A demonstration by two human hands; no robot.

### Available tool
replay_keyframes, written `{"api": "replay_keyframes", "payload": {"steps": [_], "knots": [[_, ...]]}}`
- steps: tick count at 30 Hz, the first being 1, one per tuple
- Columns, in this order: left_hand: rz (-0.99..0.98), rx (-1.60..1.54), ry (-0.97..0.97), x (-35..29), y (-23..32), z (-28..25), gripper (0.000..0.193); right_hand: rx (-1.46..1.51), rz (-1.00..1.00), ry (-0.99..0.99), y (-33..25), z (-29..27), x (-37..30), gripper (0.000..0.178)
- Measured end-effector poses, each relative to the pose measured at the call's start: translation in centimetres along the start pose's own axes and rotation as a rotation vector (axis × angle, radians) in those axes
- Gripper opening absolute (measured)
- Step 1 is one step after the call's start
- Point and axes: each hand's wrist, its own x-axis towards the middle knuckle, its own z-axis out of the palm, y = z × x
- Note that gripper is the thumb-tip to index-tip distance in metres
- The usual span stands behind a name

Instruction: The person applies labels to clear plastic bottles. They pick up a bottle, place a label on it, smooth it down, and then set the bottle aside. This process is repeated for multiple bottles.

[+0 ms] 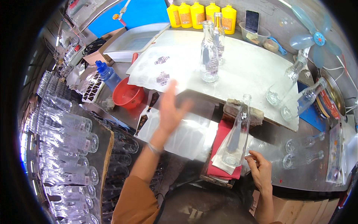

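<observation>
My left hand [172, 112] is blurred by motion, its fingers spread and holding nothing. It passes over the front edge of a white board [257, 71], just below a sheet with dark printed labels [163, 78]. My right hand [260, 170] is beside the base of a clear glass bottle [238, 138], fingers loosely curled and apart, with nothing seen in them. That bottle leans back, its neck by a worn, wrapped block [255, 114] and its base on a white cloth [220, 158] over a red cloth [215, 170]. Whether my right fingertips touch the glass is unclear.
Two bottles [209, 56] stand on the board; others lean or lie at right. A red bowl [128, 95], a blue bottle [107, 76] and a white tray [115, 55] are at left. Racked glass bottles [71, 142] fill the lower left. A fan [318, 38] stands far right.
</observation>
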Motion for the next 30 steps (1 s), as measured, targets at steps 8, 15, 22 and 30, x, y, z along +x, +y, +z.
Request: {"api": "replay_keyframes", "payload": {"steps": [8, 15, 22, 30], "knots": [[-0.086, 0.606, -0.130, 4.3, -6.9, -3.3, 0.059, 0.095, 0.040, 0.079, 2.1, 0.3, 0.6, 0.027], [0.138, 0.586, -0.122, 1.9, -5.5, -3.5, 0.050, 0.051, -0.046, 0.092, 1.2, 0.6, 0.2, 0.026], [0.060, 0.317, -0.007, 1.6, -7.6, -3.9, 0.018, 0.085, -0.049, 0.010, 0.2, 0.6, -1.5, 0.029], [-0.399, -0.646, -0.221, -2.1, 5.4, -0.6, 0.035, -0.148, -0.170, -0.065, -0.3, 2.4, -0.5, 0.071]]}}
